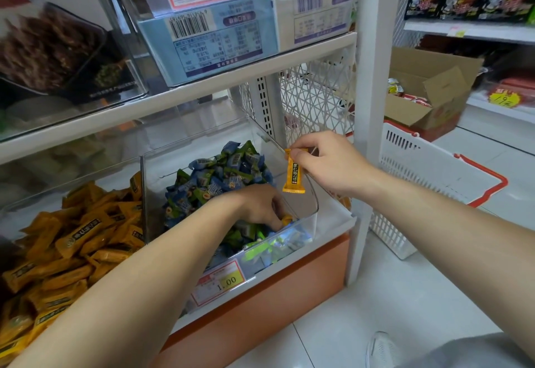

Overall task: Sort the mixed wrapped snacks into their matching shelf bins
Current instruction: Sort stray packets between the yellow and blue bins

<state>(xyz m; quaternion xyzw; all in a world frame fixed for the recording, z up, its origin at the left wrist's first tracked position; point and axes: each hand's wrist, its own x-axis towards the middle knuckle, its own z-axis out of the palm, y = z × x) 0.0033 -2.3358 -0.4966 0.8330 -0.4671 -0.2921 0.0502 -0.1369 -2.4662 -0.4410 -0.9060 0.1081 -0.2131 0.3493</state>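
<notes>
A clear bin [311, 211] on the bottom shelf holds a heap of blue and green wrapped candies [220, 173]. My left hand [257, 207] reaches down into that heap, its fingers closed on a second orange snack [286, 219] that barely shows. Above the bin's right wall, my right hand [327, 162] pinches an orange wrapped snack bar [293, 176] by its top end, so it hangs upright. To the left stands another clear bin full of matching orange snack bars [75, 240].
A white plastic basket with red handles [434, 176] sits on the floor to the right of the shelf post [367, 107]. An open cardboard box [428, 89] stands behind it. The upper shelf carries clear bins and boxes. A price tag [223, 281] hangs below the candy bin.
</notes>
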